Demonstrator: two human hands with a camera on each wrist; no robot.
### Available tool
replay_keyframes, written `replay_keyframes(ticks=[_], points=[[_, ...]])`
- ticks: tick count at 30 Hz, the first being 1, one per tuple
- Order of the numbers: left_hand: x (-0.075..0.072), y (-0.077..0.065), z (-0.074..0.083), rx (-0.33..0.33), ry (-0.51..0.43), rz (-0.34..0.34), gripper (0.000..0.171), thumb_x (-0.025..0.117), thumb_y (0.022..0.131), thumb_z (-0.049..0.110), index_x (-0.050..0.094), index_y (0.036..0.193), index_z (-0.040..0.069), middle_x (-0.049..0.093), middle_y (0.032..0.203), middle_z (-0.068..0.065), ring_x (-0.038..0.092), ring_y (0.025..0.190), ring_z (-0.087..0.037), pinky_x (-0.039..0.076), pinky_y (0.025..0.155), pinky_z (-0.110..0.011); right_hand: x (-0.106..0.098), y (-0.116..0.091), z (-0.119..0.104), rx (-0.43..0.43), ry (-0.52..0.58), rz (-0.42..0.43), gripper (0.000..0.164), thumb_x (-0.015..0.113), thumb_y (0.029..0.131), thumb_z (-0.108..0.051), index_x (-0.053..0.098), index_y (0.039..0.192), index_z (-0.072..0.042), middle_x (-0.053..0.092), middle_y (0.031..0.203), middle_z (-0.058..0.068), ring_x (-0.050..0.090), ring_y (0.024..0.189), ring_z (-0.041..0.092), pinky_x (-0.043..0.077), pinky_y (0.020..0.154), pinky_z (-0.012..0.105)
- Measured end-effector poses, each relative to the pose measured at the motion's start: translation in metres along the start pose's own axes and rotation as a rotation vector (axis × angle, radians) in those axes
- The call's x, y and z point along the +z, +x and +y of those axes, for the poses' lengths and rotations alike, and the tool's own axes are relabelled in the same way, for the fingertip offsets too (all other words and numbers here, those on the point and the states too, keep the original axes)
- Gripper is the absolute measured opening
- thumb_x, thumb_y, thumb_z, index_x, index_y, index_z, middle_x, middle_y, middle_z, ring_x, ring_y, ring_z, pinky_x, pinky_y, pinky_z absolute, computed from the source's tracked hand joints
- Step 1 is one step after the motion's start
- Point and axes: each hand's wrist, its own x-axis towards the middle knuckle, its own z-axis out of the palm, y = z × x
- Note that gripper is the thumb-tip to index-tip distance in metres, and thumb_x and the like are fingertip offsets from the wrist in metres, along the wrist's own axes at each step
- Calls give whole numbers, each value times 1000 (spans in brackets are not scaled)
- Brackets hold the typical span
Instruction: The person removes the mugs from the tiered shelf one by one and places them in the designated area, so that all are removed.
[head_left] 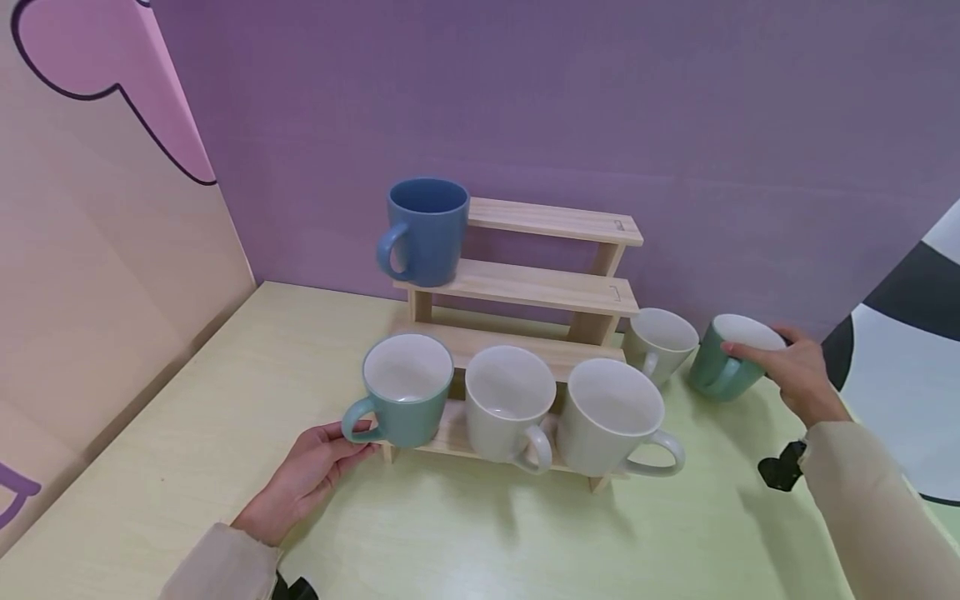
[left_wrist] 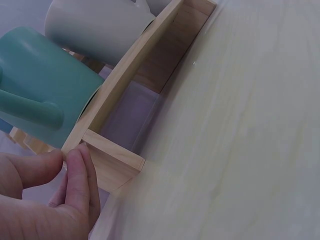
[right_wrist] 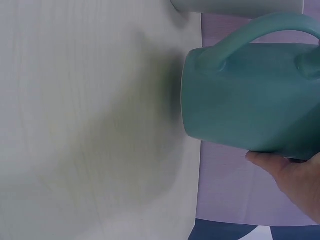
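My left hand [head_left: 311, 471] pinches the left end of the lowest tier of a wooden stepped rack [head_left: 540, 283]; in the left wrist view the thumb and fingers [left_wrist: 77, 175] meet at its corner. On that tier stand a teal mug [head_left: 412, 415], handle facing left, and two white mugs, one in the middle [head_left: 498, 425] and one on the right [head_left: 600, 437]. With my right hand [head_left: 806, 375] I hold a second teal mug [right_wrist: 245, 100] to the right of the rack, thumb at its rim. It is slightly tilted, its base close over the table.
A blue mug [head_left: 438, 246] stands at the left end of the rack's second tier from the top. Beside the rack's right end, another white mug [head_left: 641, 350] stands on the pale table [head_left: 465, 542]. A purple wall [head_left: 525, 100] rises behind the rack.
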Motion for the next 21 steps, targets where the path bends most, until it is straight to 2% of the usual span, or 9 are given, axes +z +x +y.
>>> replay_keyframes(ticks=[8,13,21], points=[[0,2,0,12,2,-10,37,45,96,-5,39,130,-20,60,107,-1,64,98,-7,53,93,-22,3,0,3,-16,10,8,92,73,82,-40,26,143,8,38,126,17,44,92,14,47,62,11],[1,3,-1,9,12,-8,37,45,97,-5,38,130,-21,59,107,-2,64,98,-7,54,93,-23,5,-1,7,-23,2,17,93,74,81,-39,26,143,9,38,127,19,44,94,18,45,61,10],[1,2,0,3,2,7,30,46,95,-7,49,124,-16,59,108,-2,65,97,-8,54,92,-23,8,-3,10,-16,-6,30,90,75,81,-40,28,141,8,39,126,18,43,97,23,43,63,13]])
